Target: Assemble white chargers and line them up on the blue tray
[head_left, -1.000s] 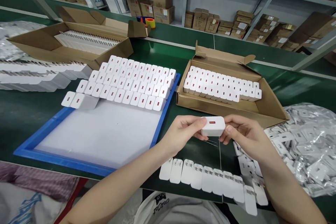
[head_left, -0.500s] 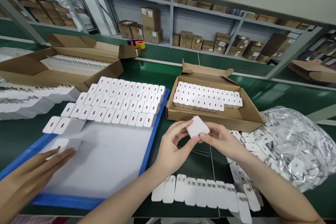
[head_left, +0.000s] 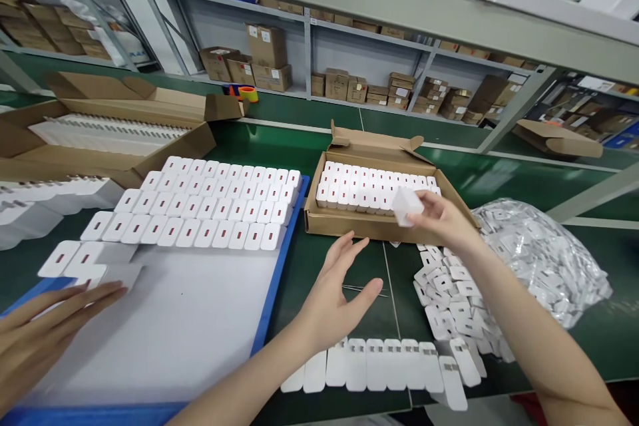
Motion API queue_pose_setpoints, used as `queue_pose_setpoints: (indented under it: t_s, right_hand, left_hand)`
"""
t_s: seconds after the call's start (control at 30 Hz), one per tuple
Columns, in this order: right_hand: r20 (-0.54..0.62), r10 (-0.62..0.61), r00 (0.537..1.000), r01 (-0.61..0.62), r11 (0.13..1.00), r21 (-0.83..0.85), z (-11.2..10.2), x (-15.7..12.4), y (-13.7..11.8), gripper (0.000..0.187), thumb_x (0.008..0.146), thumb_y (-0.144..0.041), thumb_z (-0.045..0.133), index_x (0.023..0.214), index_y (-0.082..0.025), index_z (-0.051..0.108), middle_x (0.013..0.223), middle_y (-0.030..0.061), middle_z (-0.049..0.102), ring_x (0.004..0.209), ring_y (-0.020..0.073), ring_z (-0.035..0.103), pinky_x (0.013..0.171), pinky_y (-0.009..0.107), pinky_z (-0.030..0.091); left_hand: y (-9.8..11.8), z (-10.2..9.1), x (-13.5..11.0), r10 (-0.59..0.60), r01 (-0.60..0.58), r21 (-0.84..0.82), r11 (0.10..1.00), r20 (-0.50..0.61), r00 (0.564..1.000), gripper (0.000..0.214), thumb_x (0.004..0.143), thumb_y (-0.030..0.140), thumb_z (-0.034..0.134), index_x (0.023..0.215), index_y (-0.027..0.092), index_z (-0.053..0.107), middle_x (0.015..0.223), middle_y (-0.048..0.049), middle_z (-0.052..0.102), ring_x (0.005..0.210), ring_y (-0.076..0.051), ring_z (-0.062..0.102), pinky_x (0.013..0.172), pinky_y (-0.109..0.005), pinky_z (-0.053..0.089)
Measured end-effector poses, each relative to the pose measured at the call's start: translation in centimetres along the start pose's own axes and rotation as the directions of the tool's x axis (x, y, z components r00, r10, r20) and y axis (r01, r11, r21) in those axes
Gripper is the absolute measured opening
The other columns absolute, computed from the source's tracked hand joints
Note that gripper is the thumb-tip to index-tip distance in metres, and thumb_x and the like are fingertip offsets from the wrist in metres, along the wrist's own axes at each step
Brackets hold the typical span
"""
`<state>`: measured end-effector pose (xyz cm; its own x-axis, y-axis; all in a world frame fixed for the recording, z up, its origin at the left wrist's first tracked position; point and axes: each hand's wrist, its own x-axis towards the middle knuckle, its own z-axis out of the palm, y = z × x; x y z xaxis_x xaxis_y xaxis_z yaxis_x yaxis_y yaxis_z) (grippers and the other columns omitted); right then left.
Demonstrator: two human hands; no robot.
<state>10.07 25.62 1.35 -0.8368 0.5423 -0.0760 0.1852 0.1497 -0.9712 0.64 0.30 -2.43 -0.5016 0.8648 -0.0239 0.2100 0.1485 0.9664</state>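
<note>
My right hand pinches a white USB charger over the front of an open cardboard box. Inside that box stand rows of white chargers with red ports facing up. My left hand is empty, its fingers spread above the green table, near thin metal tweezers. In front of my forearms lies a row of white flat pieces with metal contacts.
Left, a blue-edged white tray bears several rows of chargers. A co-worker's hand holds a charger there. Right are loose white covers and a clear bag of them. A larger carton stands back left.
My right hand has moved the charger away from my left hand, up and right to the box. My left hand has let go and opened. The view has shifted slightly.
</note>
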Motion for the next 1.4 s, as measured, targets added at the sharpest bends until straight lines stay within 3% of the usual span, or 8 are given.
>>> queue_pose_setpoints:
  t_s: [0.2,0.6,0.8,0.97,1.07,1.2,1.3,1.4]
  right_hand:
    - [-0.14,0.332,0.933,-0.356,0.908,-0.222,-7.4,6.5,2.8,0.026,0.075,-0.03,0.084,0.073,-0.014,0.063,0.069,0.0001,0.065,0.065,0.0127,0.063,0.07,0.028,0.055]
    - [-0.097,0.414,0.905,-0.421,0.845,-0.33,-6.8,8.6,3.9,0.022,0.096,-0.031,0.062,0.106,-0.013,0.064,0.102,0.0056,0.068,0.087,0.0158,0.067,0.077,0.034,0.059]
    - [-0.211,0.107,0.972,-0.201,0.844,-0.498,-7.5,3.0,0.3,0.033,0.095,-0.04,0.058,0.116,-0.015,0.065,0.116,0.0113,0.069,0.102,0.0234,0.065,0.093,0.038,0.053]
    - [0.234,0.137,0.963,0.073,0.7,-0.71,-5.1,-5.0,0.3,0.045,0.091,-0.051,0.058,0.125,-0.023,0.065,0.121,0.0078,0.069,0.104,0.0268,0.066,0.088,0.04,0.056]
    - [0.308,0.186,0.933,0.172,0.519,-0.837,-3.9,-7.9,2.5,0.041,0.091,-0.046,0.057,0.119,-0.018,0.067,0.116,0.0118,0.069,0.106,0.0306,0.065,0.09,0.046,0.055]
    - [0.269,0.143,0.953,0.177,0.46,-0.87,-4.2,-9.9,5.1,0.037,0.094,-0.043,0.052,0.116,-0.016,0.065,0.12,0.0153,0.063,0.12,0.0354,0.055,0.098,0.052,0.05]
    - [0.284,0.086,0.955,0.221,0.433,-0.874,-4.9,-10.7,6.3,0.039,0.096,-0.046,0.049,0.125,-0.022,0.06,0.128,0.0126,0.059,0.126,0.0326,0.051,0.101,0.051,0.049]
    - [0.27,0.045,0.962,0.227,0.417,-0.88,-5.2,-11.2,7.2,0.042,0.096,-0.048,0.05,0.128,-0.022,0.058,0.13,0.0127,0.058,0.127,0.0328,0.051,0.103,0.052,0.049]
  left_hand:
    - [0.6,-0.6,-0.1,-0.079,0.081,-0.067,0.994,0.028,0.996,0.055,0.092,0.054,0.055,0.144,0.042,0.042,0.164,0.0021,0.014,0.147,-0.033,0.029,0.094,-0.037,0.059]
    - [1.1,-0.3,-0.4,-0.069,0.068,-0.048,0.997,-0.02,0.997,0.05,0.092,0.05,0.054,0.14,0.035,0.048,0.161,-0.0022,0.021,0.139,-0.035,0.039,0.07,-0.031,0.062]
    - [0.2,-0.5,0.2,-0.078,0.076,-0.04,0.996,-0.036,0.996,0.044,0.093,0.053,0.053,0.134,0.038,0.052,0.159,0.0003,0.025,0.132,-0.03,0.048,0.078,-0.033,0.061]
    - [-0.7,-0.4,0.7,-0.033,0.03,-0.028,0.999,-0.111,0.993,0.037,0.093,0.05,0.055,0.127,0.036,0.057,0.154,0.0011,0.033,0.129,-0.024,0.051,0.101,-0.037,0.053]
    - [-0.6,-0.7,1.0,-0.039,0.039,-0.002,0.999,-0.118,0.992,0.033,0.094,0.047,0.054,0.124,0.033,0.059,0.15,-0.001,0.038,0.126,-0.023,0.053,0.106,-0.038,0.049]
    - [0.2,-1.5,0.9,0.008,-0.051,0.189,0.981,0.222,0.975,0.034,0.091,0.046,0.058,0.119,0.028,0.061,0.137,-0.004,0.052,0.121,-0.023,0.056,0.106,-0.038,0.047]
    - [1.0,-1.6,0.1,0.029,-0.236,0.286,0.929,0.578,0.815,0.054,0.081,0.049,0.07,0.129,0.028,0.057,0.133,-0.005,0.056,0.121,-0.026,0.055,0.102,-0.037,0.047]
    - [1.5,-0.8,-0.6,-0.016,-0.395,0.416,0.819,0.706,0.708,0.071,0.073,0.054,0.077,0.133,0.022,0.054,0.127,-0.0091,0.058,0.117,-0.031,0.055,0.098,-0.041,0.047]
